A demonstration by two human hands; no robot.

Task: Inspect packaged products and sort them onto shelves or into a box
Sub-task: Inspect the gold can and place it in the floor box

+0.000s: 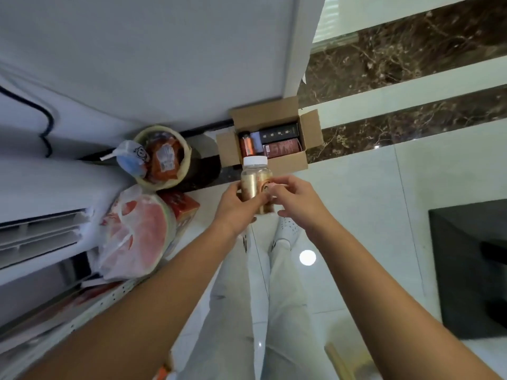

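While both hands hold the bottle [252, 183] at frame centre, just below the open cardboard box [290, 161], inspection appears to be the step in hand. Left hand [233, 207]: fingers curled round the lower body. Right hand [297, 197]: thumb and fingertips pinch the label side. Long axis near-vertical in frame, white cap [255, 161] toward the top, pointing at the box. To do it well: rotate slowly about that axis, uncover the label, support the base, check the cap seal.
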